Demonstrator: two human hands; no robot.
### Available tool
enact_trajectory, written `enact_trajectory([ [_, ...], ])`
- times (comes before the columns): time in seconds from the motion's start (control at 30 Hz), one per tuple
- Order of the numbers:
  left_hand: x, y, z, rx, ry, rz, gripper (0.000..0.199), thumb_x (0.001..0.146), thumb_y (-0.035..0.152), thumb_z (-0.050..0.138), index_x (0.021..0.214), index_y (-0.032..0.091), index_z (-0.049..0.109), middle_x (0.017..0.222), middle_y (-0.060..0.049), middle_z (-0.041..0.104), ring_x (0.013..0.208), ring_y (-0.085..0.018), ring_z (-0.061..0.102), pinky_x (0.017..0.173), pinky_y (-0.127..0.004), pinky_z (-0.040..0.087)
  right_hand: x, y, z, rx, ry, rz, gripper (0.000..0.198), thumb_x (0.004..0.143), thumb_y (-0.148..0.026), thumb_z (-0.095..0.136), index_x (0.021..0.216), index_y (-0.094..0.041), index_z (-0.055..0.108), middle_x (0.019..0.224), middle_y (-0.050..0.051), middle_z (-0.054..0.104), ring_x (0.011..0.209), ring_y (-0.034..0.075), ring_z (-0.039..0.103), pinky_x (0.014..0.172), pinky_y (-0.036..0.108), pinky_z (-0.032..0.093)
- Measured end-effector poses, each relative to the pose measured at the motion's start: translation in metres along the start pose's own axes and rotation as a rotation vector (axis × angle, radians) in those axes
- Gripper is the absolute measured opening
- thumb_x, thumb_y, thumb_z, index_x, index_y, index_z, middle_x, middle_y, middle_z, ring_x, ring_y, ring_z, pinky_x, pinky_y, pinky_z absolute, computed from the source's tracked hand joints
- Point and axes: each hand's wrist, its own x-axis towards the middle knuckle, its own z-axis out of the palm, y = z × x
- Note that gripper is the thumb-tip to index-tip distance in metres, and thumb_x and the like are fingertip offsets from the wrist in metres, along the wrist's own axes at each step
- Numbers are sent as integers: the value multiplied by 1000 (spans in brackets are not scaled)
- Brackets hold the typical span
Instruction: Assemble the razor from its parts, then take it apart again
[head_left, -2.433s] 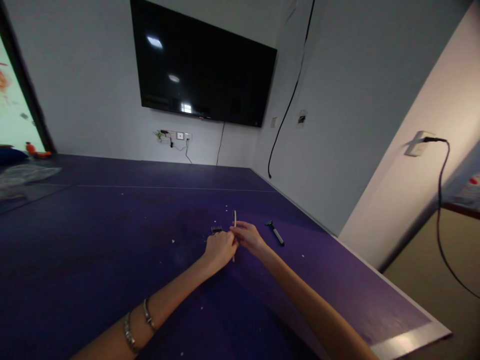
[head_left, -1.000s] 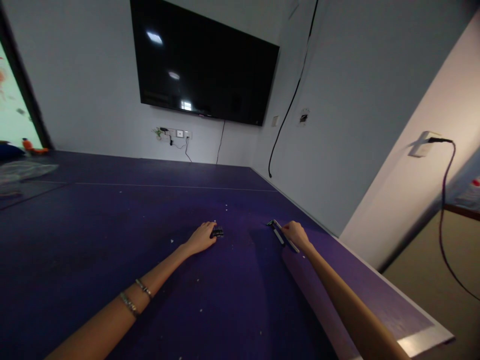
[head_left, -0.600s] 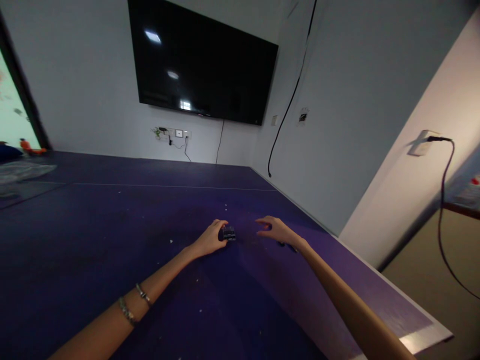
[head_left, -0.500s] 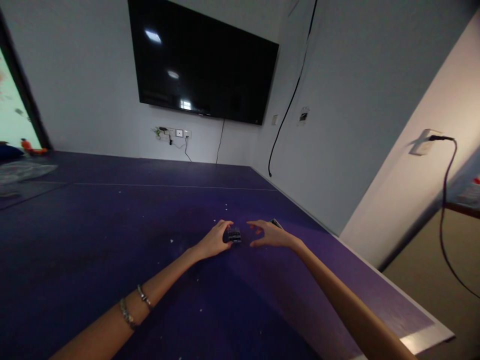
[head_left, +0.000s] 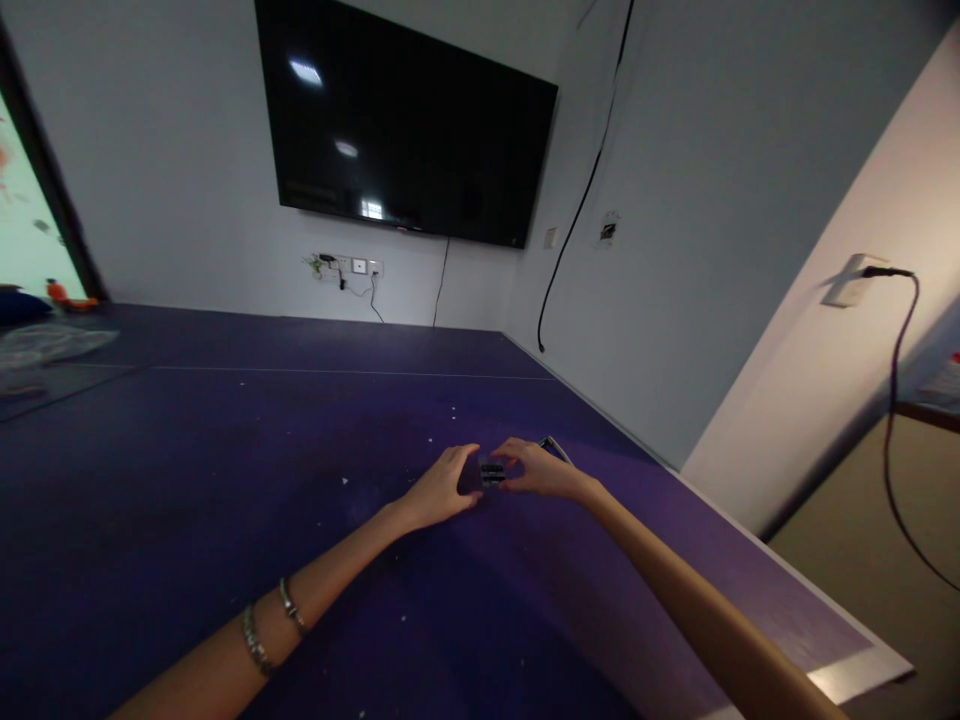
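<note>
At a dark object (head_left: 492,474), left fingers (head_left: 463,456) wide, right fingers (head_left: 516,449) curled.

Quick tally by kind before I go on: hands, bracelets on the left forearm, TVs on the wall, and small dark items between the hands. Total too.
Hands (left hand, right hand): 2
Bracelets: 2
Wall TV: 1
Small dark item between the hands: 1
Total: 6

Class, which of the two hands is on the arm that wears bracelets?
The left hand: two silvery bracelets circle its forearm. The right hand, by contrast, has no bracelet showing anywhere along its arm.
</note>
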Motion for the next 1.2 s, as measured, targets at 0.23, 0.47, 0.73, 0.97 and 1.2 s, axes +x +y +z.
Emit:
enact_trajectory([
  [0.23, -17, -45, -23, 160, -13, -199, 48, 83, 38, 43, 122, 11, 40, 127, -16, 46, 121, -24, 40, 102, -38, 31, -42, 98, -60, -137, 39, 328, 48, 69, -34, 62, 113, -16, 59, 106, 10, 61, 79, 19, 58, 75, 30, 45],
  [0.47, -37, -76, -33, 224, -43, -303, 43, 85, 40, 37, 117, 13, 45, 124, -15, 50, 118, -24, 42, 99, -39, 33, -85, 164, -75, -242, -32, 584, 49, 62, -32, 64, 107, -14, 64, 102, 11, 65, 86, 23, 59, 75, 28, 44],
  [0.73, -38, -75, -30, 229, -49, -256, 41, 86, 39, 36, 116, 14, 47, 122, -13, 51, 117, -23, 43, 99, -38, 33, -88, 183, -61, -240, -92, 568, 51, 62, -28, 62, 112, -14, 62, 106, 11, 64, 91, 22, 59, 79, 27, 44],
  [0.97, -38, -74, -32, 228, -59, -246, 41, 86, 39, 36, 116, 13, 47, 121, -13, 52, 117, -22, 43, 99, -37, 33, -85, 187, -57, -217, -134, 543, 53, 61, -21, 58, 113, -16, 62, 108, 9, 64, 92, 24, 59, 80, 28, 44],
  [1.2, -39, -76, -32, 233, -54, -244, 37, 85, 37, 37, 113, 15, 48, 120, -12, 53, 116, -22, 44, 99, -38, 33, -81, 181, -57, -166, -123, 542, 53, 58, -20, 55, 111, -20, 63, 107, 7, 66, 94, 25, 59, 82, 32, 44],
])
